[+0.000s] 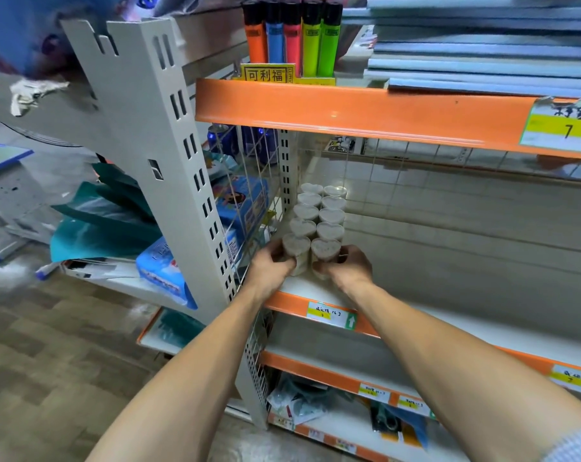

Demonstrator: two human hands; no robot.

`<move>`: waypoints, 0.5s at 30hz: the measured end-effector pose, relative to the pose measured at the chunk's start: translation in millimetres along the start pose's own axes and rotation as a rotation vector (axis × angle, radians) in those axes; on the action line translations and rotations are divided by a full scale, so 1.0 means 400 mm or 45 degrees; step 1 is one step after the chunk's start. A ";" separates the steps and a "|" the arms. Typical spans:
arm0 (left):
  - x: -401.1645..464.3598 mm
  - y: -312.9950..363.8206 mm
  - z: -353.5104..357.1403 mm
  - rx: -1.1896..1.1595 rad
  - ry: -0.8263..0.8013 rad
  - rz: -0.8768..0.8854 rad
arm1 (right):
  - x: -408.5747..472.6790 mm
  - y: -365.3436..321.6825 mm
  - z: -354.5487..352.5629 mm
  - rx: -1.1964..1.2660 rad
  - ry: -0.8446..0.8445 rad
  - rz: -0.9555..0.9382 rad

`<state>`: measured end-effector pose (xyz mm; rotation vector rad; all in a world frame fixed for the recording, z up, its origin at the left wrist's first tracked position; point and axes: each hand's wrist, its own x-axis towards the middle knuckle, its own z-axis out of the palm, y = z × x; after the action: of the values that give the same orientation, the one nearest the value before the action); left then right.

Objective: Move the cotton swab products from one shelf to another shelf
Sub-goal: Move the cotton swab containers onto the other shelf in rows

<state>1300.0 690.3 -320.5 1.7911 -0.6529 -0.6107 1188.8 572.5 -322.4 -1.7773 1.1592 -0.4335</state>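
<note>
Both hands, left hand [272, 265] and right hand [345, 265], gripping front two swab jars [315, 215] mid-frame on the middle shelf [449, 328]; two rows standing, progress unclear.

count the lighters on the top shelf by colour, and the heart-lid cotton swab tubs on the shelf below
Orange lighters: 1
Blue lighters: 1
Red lighters: 1
Yellow lighters: 1
Green lighters: 1
Heart-lid cotton swab tubs: 10, in two rows of 5; the left hand and right hand each grip a front tub.
Total: 15
</note>
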 end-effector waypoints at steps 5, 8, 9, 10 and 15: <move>-0.002 0.006 0.000 -0.022 0.002 -0.014 | 0.008 0.007 0.009 0.011 -0.011 0.023; 0.000 0.009 -0.001 -0.018 -0.009 -0.022 | 0.009 0.009 0.012 0.031 -0.013 0.028; 0.001 0.008 -0.001 -0.020 -0.012 -0.025 | 0.009 0.010 0.013 0.038 -0.012 0.031; 0.001 0.008 -0.002 -0.022 -0.017 -0.027 | 0.009 0.012 0.014 0.042 -0.010 0.033; 0.001 0.008 0.000 -0.016 -0.014 -0.034 | 0.010 0.017 0.017 0.060 0.001 0.053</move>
<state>1299.9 689.0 -317.5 1.7888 -0.6322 -0.6422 1192.0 571.6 -332.4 -1.7096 1.1755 -0.4330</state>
